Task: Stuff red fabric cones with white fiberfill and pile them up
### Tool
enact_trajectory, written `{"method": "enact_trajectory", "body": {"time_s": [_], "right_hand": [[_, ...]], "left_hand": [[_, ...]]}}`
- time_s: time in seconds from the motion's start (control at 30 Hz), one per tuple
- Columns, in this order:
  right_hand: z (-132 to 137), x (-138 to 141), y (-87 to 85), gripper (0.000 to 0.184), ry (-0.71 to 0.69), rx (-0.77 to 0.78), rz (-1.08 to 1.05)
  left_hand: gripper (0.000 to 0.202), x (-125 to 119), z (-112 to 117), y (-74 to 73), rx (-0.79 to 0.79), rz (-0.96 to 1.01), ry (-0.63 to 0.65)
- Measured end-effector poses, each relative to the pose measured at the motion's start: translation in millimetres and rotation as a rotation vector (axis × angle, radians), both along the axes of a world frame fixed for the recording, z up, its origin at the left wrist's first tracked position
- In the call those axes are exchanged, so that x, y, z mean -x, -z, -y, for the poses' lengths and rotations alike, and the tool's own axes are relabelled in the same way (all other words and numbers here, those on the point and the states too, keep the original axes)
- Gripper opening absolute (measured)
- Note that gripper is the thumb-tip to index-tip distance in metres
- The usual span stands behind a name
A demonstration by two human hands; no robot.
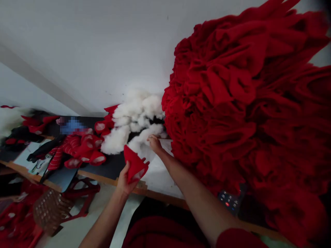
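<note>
My left hand (126, 179) grips a small red fabric cone (133, 164), open end toward me, held just above the table's near edge. My right hand (154, 143) reaches forward into a heap of white stuffing fibre (133, 119) on the table, its fingers closed on a tuft of it. A tall pile of empty red fabric pieces (240, 103) rises right beside my right arm and fills the right side of the view.
Stuffed red pieces (89, 146) lie in a heap on the dark table (110, 165) to the left. A remote control (229, 199) sits at the table's near edge by the red pile. A woven basket (50, 210) and more red cloth stand on the floor at left.
</note>
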State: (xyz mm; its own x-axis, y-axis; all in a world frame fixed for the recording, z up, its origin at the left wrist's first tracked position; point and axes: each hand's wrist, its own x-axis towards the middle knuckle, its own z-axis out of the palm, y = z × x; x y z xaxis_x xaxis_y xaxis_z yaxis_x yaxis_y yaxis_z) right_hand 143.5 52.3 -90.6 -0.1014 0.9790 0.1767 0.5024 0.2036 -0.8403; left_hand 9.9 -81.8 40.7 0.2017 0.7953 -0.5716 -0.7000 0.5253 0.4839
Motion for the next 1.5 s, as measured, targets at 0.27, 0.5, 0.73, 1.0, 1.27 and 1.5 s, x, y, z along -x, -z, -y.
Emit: {"method": "enact_trajectory", "body": {"time_s": [0.27, 0.5, 0.73, 1.0, 1.27, 1.5], "right_hand": [[45, -4, -18.9, 0.031, 0.119, 0.161, -0.395], [99, -16, -23.0, 0.023, 0.419, 0.347, -0.617], [159, -43, -85.0, 0.032, 0.417, 0.119, -0.438], [137, -51, -141.0, 0.029, 0.436, -0.273, -0.224], [164, -49, -131.1, 0.025, 0.274, -0.515, -0.046], [164, -66, -139.6, 0.024, 0.378, -0.493, -0.251]], "left_hand": [[0.022, -29, -89, 54.5, 0.118, -0.073, 0.129], [0.020, -41, -128, 36.6, 0.038, -0.052, 0.113], [0.028, -52, -121, 4.7, 0.058, -0.079, 0.083], [0.040, -96, -59, -26.3, -0.012, -0.014, 0.055], [0.040, -115, -23, -48.4, -0.028, -0.031, -0.013], [0.037, -125, -4, -49.0, -0.075, -0.048, -0.039]]}}
